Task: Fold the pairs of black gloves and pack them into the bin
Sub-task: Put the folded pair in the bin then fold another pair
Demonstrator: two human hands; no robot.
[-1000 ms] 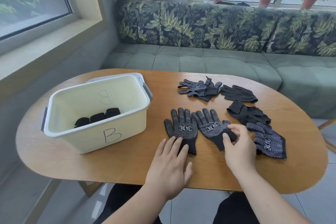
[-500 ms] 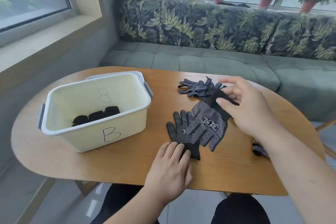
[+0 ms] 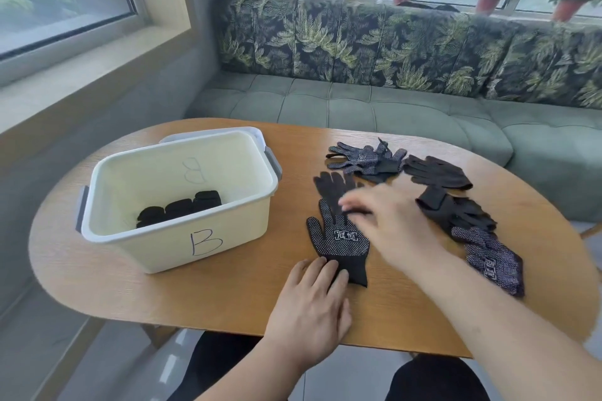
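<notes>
Black dotted gloves (image 3: 340, 242), one laid over the other, lie on the table (image 3: 228, 299) just ahead of the left hand and partly under the right. Step judged: aligning the pair before the fold. Left hand (image 3: 309, 306) lies flat, fingers straight, fingertips pinning the cuff. Right hand (image 3: 391, 225) is low over the glove fingers, palm down, fingers extended, holding nothing; it is blurred, so contact with the fabric cannot be told. Next move likely calls for squaring both gloves, then folding toward the pinned cuff. Bin (image 3: 176, 238) stands left of the left hand, three folded bundles (image 3: 180, 208) inside. Loose gloves (image 3: 456, 212) lie right of and beyond the right hand.
</notes>
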